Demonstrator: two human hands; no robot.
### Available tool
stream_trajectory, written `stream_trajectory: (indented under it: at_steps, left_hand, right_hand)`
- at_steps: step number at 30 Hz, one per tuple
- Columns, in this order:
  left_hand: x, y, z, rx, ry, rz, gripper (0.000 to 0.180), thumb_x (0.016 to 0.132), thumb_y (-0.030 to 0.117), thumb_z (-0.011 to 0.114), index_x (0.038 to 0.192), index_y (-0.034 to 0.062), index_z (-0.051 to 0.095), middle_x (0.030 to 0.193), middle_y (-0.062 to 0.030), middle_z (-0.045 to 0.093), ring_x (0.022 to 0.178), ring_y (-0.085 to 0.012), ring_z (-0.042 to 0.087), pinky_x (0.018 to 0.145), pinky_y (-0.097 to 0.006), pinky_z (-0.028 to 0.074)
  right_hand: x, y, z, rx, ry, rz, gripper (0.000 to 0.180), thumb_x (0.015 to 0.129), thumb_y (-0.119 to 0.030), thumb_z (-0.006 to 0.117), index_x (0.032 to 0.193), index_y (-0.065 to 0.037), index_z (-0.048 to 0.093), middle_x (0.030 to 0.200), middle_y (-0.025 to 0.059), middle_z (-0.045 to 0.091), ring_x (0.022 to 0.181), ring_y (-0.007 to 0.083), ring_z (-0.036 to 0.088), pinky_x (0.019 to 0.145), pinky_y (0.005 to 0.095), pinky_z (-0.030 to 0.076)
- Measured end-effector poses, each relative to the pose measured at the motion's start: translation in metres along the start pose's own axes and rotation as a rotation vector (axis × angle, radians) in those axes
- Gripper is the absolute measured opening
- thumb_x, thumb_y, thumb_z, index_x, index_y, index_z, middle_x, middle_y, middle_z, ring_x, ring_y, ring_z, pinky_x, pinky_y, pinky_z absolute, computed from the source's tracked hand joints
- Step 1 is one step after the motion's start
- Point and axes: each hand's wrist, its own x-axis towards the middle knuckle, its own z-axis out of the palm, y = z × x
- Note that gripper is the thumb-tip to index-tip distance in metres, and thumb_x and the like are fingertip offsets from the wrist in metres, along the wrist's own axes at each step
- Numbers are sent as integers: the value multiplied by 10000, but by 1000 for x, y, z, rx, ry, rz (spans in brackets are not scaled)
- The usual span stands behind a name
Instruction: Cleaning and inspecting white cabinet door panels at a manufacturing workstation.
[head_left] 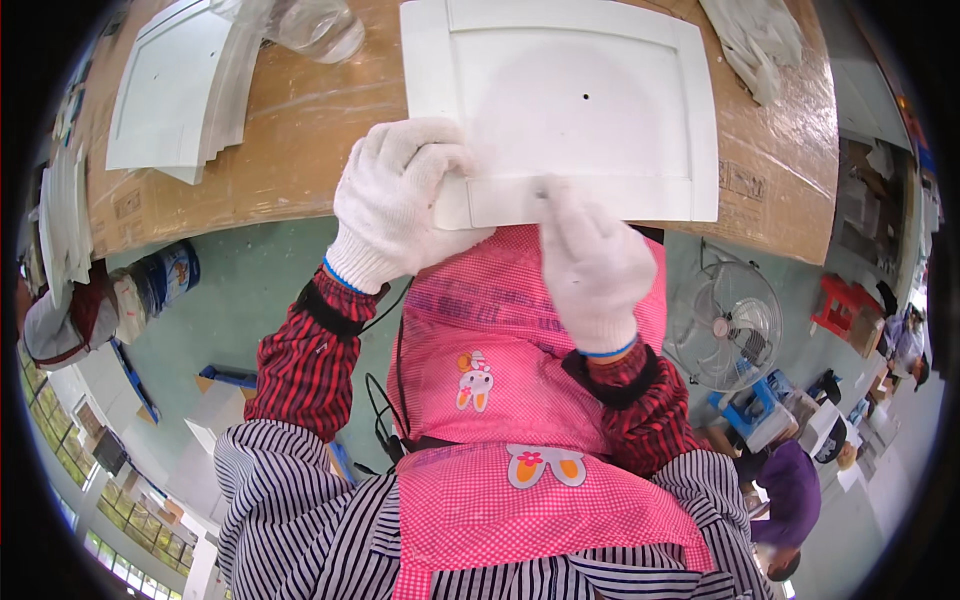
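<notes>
In the head view, the gloved left hand (392,190) is clenched on the near left corner of a white panel (620,135), fingers curled on its upper side and thumb by the near edge. The panel spreads ahead and to the right of that hold, a raised border framing its sunken middle, with a small dark hole (586,97) ahead of the right hand. The gloved right hand (598,265) is at the panel's near border, right of the left hand's grip, its fingers bunched together; a small grey spot shows at the fingertips, too blurred for me to tell whether they grasp anything. Left of the left grip and farther ahead, a stack of white panels (165,90) lies on a brown-covered table (300,150), with a clear plastic item (322,30) just beside it. Ahead and right of the right hand lies a pale cloth (757,40). Below both grips is a pink checked apron (500,390). Well right of the right hand stands a fan (725,325), with a red crate (832,303) farther out
</notes>
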Motion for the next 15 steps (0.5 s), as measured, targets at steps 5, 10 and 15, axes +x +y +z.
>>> stream_trajectory:
  at_steps: [5,10,15]
  left_hand:
    - [-3,-7,4,73,66,35,506,598,309,932,1011,197,663,1170,-7,646,1054,-280,635,897,-432,522]
    - [-1,1,0,28,-1,5,546,569,263,942,1030,202,656,1181,-8,644,1083,-272,631,925,-437,506]
    - [5,9,-17,52,-146,-35,638,526,269,954,1079,165,652,1215,-41,650,1133,-314,617,973,-456,499]
  right_hand:
    - [-3,-34,5,49,-132,-68,337,855,-129,791,1190,-150,773,896,19,767,690,212,716,587,337,552]
    - [-9,45,-25,-142,87,66,317,902,-164,804,1217,-201,789,842,57,754,643,225,703,581,367,542]
    - [-8,77,-50,-325,72,159,296,895,-147,785,1190,-176,780,846,58,742,627,223,689,552,341,532]
